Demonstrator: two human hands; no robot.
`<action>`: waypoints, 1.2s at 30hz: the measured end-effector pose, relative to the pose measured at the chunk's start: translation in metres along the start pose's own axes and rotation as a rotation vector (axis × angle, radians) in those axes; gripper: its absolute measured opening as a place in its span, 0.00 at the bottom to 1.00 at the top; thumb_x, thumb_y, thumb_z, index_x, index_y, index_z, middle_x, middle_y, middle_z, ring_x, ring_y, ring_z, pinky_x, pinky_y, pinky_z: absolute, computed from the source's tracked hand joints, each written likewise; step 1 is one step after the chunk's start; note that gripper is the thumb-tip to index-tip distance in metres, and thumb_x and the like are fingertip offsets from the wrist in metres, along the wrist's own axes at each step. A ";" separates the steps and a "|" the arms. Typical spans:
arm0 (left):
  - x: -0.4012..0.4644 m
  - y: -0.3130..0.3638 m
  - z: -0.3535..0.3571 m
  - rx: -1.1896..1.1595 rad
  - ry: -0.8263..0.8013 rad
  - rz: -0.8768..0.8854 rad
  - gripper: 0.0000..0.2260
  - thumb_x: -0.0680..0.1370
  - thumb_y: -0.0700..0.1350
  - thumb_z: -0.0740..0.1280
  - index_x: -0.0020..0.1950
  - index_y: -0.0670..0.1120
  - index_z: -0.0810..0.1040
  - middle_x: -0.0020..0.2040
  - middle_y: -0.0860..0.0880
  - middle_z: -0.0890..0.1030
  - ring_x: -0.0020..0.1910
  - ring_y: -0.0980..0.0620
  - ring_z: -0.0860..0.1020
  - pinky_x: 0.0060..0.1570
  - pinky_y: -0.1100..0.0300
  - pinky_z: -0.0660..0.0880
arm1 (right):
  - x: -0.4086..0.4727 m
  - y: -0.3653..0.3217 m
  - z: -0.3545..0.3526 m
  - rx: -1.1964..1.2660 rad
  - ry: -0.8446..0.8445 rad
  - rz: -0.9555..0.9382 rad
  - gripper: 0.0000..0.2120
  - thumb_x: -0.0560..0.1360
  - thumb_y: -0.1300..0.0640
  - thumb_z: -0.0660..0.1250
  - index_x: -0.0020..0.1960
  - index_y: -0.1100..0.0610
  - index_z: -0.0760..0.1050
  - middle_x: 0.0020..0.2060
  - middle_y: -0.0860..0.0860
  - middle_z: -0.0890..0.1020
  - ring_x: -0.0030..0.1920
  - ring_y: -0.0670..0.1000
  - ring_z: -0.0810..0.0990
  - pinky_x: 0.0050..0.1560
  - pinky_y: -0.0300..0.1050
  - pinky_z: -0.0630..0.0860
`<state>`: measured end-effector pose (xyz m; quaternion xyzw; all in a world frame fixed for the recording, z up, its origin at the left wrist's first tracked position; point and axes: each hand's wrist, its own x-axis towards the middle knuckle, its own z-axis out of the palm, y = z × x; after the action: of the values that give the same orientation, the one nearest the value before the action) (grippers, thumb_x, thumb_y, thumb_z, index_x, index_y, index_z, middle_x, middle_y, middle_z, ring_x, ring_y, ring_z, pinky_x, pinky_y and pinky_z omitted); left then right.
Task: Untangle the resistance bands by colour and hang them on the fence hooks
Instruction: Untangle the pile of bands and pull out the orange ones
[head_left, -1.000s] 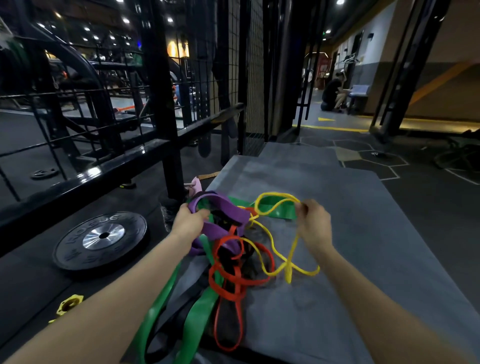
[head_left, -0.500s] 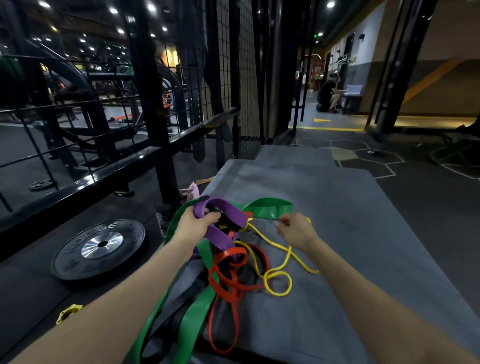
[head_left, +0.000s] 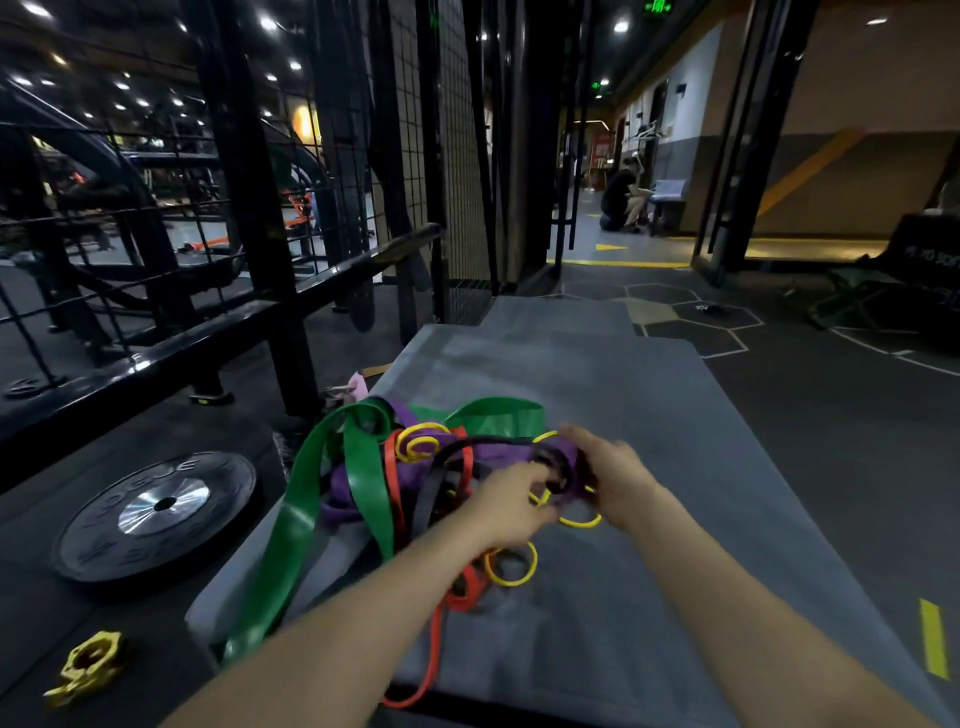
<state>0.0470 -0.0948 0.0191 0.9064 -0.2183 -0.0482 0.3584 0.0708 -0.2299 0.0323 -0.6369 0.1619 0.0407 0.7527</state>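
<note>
A tangle of resistance bands lies on a grey mat (head_left: 649, 415). A wide green band (head_left: 363, 478) loops over the left of the pile. A purple band (head_left: 498, 451), a thin yellow band (head_left: 511, 570), an orange-red band (head_left: 434, 644) and a black band (head_left: 431, 499) twist through it. My left hand (head_left: 511, 506) and my right hand (head_left: 608, 475) meet at the right end of the pile, both curled around the knot of purple, black and yellow bands. The black mesh fence (head_left: 457, 156) rises ahead on the left; no hooks show clearly.
A black weight plate (head_left: 156, 512) lies on the floor to the left, with a yellow barbell collar (head_left: 88, 662) nearer me. A black rail (head_left: 156, 358) runs along the left. A person (head_left: 621, 200) crouches far down the corridor.
Both hands have come together at the right side of the pile. The left hand left its purple loop; the green band flipped over to the left and the bands bunched up.
</note>
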 end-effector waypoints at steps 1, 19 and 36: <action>-0.003 0.002 0.011 0.048 -0.029 -0.006 0.17 0.71 0.45 0.65 0.59 0.43 0.78 0.57 0.44 0.80 0.57 0.47 0.78 0.56 0.57 0.73 | -0.001 0.007 -0.006 -0.029 0.017 0.010 0.11 0.70 0.56 0.73 0.38 0.60 0.72 0.22 0.53 0.72 0.23 0.49 0.71 0.24 0.36 0.69; -0.050 -0.004 0.003 0.632 0.146 -0.016 0.10 0.78 0.45 0.60 0.58 0.48 0.75 0.57 0.45 0.75 0.59 0.44 0.74 0.51 0.49 0.73 | -0.036 0.036 -0.020 -0.435 -0.029 -0.310 0.11 0.71 0.68 0.69 0.52 0.72 0.75 0.40 0.56 0.75 0.35 0.48 0.71 0.31 0.32 0.67; -0.026 -0.114 -0.036 -0.035 0.235 -0.324 0.06 0.73 0.41 0.71 0.48 0.44 0.78 0.42 0.47 0.78 0.46 0.49 0.78 0.48 0.57 0.71 | 0.016 0.058 0.023 -0.793 -0.133 -0.348 0.20 0.69 0.64 0.72 0.60 0.65 0.74 0.50 0.57 0.79 0.50 0.53 0.76 0.59 0.49 0.73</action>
<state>0.0734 0.0129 -0.0328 0.9227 -0.0256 -0.0028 0.3847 0.0749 -0.1994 -0.0246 -0.8904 -0.0247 0.0133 0.4543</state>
